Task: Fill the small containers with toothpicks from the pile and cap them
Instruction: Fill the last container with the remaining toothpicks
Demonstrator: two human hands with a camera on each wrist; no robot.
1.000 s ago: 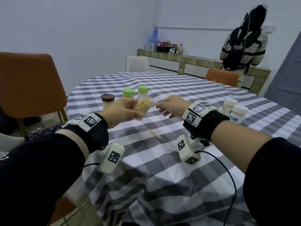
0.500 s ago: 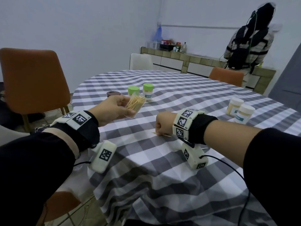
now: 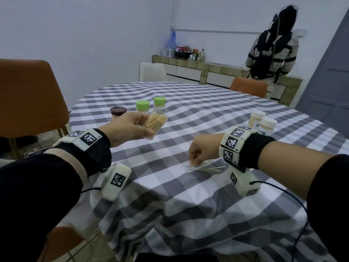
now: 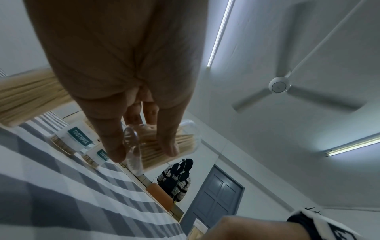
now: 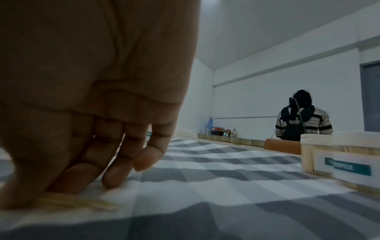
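Loose toothpicks (image 5: 78, 202) blurred beneath right hand (image 5: 86, 100)

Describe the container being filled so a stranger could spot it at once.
Start at the round table under the grey-and-white checked cloth. Above its near left side, the left hand holds a small clear plastic container tilted. Unlike the capped containers around it, it is open, packed with toothpicks.

Capped jars (image 3: 149, 106) behind the tilted open container (image 3: 154, 125); loose toothpicks (image 3: 205, 168) on the tablecloth (image 3: 188, 195) right of it.
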